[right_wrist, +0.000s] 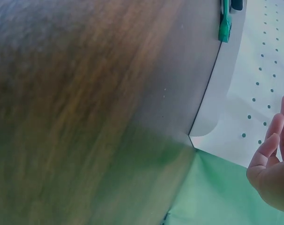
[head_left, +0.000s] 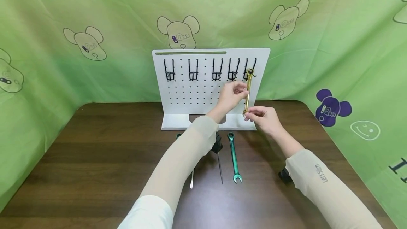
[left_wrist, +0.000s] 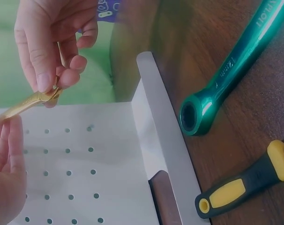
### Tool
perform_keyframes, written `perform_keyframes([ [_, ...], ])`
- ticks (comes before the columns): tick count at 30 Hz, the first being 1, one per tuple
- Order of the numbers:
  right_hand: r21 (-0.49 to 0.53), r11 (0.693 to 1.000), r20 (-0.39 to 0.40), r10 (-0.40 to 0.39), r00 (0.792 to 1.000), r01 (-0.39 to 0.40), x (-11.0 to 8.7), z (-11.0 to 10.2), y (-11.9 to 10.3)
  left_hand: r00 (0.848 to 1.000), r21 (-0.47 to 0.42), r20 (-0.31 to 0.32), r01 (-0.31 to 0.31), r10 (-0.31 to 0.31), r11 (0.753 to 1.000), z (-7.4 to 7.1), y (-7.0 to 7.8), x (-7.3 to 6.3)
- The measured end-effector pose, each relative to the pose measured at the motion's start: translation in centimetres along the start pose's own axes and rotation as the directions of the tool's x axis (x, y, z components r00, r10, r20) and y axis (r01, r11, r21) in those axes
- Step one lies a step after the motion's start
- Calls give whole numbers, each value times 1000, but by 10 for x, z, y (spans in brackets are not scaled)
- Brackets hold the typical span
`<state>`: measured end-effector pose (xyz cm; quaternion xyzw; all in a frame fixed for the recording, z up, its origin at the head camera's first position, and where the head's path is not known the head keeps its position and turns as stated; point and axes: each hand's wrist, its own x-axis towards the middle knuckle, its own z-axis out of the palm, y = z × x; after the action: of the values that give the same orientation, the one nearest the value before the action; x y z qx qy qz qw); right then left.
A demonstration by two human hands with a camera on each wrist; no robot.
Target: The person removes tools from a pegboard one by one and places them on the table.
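Observation:
A gold combination wrench (head_left: 248,93) stands nearly upright in front of the white pegboard (head_left: 190,98), its ring end overlapping the rightmost black hook (head_left: 245,73) in the head view. My left hand (head_left: 233,96) pinches the shank around its middle with thumb and fingers. Lower down, my right hand (head_left: 265,117) pinches the open end between thumb and fingertips; the left wrist view also shows this grip on the wrench (left_wrist: 27,103). In the right wrist view only part of the right hand (right_wrist: 273,159) appears, and the wrench is out of frame.
More black double hooks (head_left: 193,75) line the board's upper part. On the brown table (head_left: 95,165) lie a green combination wrench (head_left: 234,158), a yellow-and-black screwdriver (left_wrist: 245,185) and a flat screwdriver blade (head_left: 192,179), partly hidden under my left forearm. A green printed cloth (head_left: 127,17) hangs behind.

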<state>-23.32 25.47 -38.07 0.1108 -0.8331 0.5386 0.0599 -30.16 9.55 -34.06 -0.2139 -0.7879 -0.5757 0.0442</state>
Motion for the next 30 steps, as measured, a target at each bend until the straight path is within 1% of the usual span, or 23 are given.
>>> perform_keyframes([
  [6,10,1000,2,-1,1000,1,-1,-1,-2,1000,-3,0,1,-1,1000,-1,2,0],
  [11,19,1000,8,11,1000,-11,-3,-1,-4,1000,-16,8,-8,8,1000,-2,3,-4],
  [23,-49,999,14,17,1000,-16,-11,-2,-5,1000,-2,29,-12,12,1000,-3,7,-11],
  [30,-58,998,17,15,1000,-14,-16,-3,-6,998,17,55,-29,28,999,-6,9,-15],
])
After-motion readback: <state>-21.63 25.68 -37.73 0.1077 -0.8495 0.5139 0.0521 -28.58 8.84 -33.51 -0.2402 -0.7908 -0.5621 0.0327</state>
